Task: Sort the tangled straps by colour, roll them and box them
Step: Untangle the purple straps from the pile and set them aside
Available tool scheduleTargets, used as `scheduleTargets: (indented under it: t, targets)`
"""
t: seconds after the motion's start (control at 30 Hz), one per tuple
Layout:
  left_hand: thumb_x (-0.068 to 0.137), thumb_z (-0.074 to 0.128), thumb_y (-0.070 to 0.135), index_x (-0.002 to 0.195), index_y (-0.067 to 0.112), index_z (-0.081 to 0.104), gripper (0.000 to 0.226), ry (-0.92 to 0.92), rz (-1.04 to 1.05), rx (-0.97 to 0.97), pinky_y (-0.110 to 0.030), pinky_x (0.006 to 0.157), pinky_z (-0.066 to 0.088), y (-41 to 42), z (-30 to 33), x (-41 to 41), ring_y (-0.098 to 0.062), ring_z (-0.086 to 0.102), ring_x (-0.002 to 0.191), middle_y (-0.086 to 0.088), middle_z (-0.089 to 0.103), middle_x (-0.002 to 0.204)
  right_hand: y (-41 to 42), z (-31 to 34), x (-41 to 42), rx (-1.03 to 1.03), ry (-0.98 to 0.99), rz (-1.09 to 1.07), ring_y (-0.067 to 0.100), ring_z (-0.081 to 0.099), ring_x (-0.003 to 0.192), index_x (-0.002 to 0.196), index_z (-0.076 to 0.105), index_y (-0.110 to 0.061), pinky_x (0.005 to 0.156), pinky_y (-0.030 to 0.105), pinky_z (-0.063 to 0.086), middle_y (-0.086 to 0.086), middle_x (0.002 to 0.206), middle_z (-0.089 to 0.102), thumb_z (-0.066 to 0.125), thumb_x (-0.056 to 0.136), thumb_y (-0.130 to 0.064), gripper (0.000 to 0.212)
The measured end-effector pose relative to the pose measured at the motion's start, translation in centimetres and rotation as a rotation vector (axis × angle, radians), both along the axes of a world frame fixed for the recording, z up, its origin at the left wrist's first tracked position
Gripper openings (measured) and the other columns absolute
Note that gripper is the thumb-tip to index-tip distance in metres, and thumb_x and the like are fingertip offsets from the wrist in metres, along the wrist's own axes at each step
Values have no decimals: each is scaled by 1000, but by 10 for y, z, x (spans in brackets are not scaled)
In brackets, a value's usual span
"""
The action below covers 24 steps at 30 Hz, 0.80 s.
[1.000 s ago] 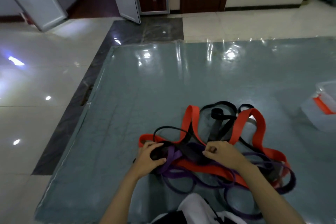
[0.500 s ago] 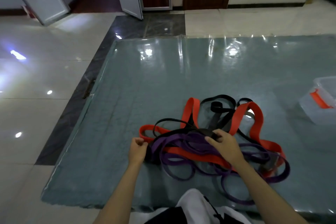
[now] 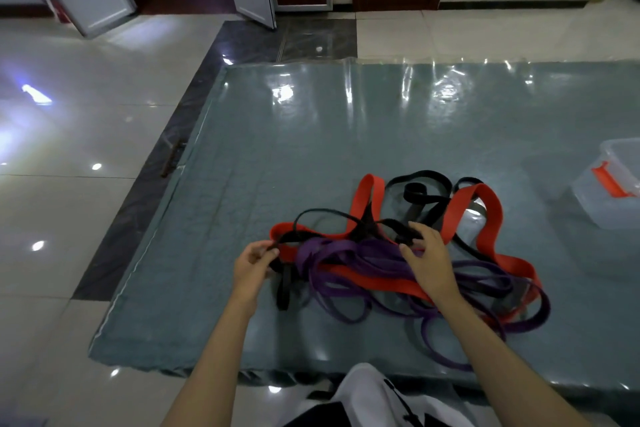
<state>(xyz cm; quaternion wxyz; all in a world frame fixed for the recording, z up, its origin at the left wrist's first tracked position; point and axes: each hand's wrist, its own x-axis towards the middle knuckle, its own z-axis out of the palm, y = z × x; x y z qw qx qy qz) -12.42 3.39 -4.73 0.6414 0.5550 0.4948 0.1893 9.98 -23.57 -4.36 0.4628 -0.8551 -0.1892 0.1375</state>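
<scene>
The left hand (image 3: 254, 265) pinches a black strap (image 3: 287, 282) at the tangle's left edge, while the right hand (image 3: 427, 258) rests spread-fingered on the purple straps (image 3: 349, 251).

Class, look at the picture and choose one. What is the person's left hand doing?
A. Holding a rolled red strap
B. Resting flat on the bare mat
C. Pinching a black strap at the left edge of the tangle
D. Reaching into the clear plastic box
C: the left hand pinches a black strap at the left edge of the tangle, well away from the clear plastic box at the right of the mat.
</scene>
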Motion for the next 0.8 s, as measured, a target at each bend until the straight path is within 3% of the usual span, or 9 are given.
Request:
scheduleTargets:
  t: [0.07, 0.17, 0.23, 0.33, 0.43, 0.53, 0.67, 0.8]
  targets:
    - [100, 66, 6, 99, 16, 67, 11, 49, 131, -17, -33, 71, 52, 3, -3, 0, -30, 66, 91, -12, 68, 102, -5, -1, -10, -70, -129, 56, 21, 67, 106, 128, 67, -14, 94, 36, 56, 2, 126, 60, 73, 96, -5, 34]
    - [99, 65, 12, 105, 13, 67, 7, 285, 85, 220, -43, 93, 53, -3, -9, -1, -34, 65, 110, -15, 67, 118, -19, -9, -22, -171, -113, 154, 29, 67, 112, 116, 71, -12, 97, 43, 55, 7, 117, 68, 72, 95, -2, 24]
    - [99, 68, 13, 109, 12, 67, 11, 237, -45, 367, -48, 100, 52, -16, -10, 2, -32, 64, 112, -13, 67, 118, -32, -17, -27, -358, -137, 192, 31, 60, 126, 126, 70, -13, 101, 48, 52, 7, 130, 66, 73, 95, -7, 32]
    - [96, 74, 23, 112, 15, 65, 20, 201, -326, 424, -51, 96, 54, -34, -7, 14, -27, 65, 106, -5, 70, 110, -45, -21, -32, -530, -145, 250, 24, 51, 140, 143, 61, -23, 105, 48, 49, -1, 148, 56, 70, 96, -17, 48]
    - [88, 80, 41, 118, 20, 61, 42, 434, -567, 587, -49, 97, 53, -44, -7, 26, -30, 62, 115, -1, 71, 114, -48, -19, -31, -668, -223, 270, 23, 47, 140, 152, 51, -28, 107, 49, 45, -3, 150, 51, 67, 97, -24, 57]
    - [87, 81, 32, 145, 20, 47, 68, 552, -593, 688, -54, 105, 48, -51, -14, 30, -33, 57, 129, -6, 62, 136, -49, -14, -27, -797, -284, 286, 22, 45, 136, 149, 52, -32, 108, 45, 44, -2, 143, 49, 65, 98, -30, 52]
    - [88, 78, 13, 162, 22, 29, 89, 496, -494, 780, -52, 95, 55, -57, -22, 25, -37, 59, 123, -12, 51, 146, -61, -15, -22, -809, -273, 264, 25, 49, 136, 134, 58, -31, 108, 47, 40, -2, 141, 49, 70, 95, -28, 40]
    - [90, 71, 5, 159, 27, 38, 80, 345, -480, 802, -41, 76, 57, -49, -18, 25, -34, 66, 107, -8, 43, 150, -75, -11, -13, -749, -264, 262, 21, 64, 121, 129, 57, -28, 99, 43, 43, -6, 129, 62, 69, 98, -32, 33]
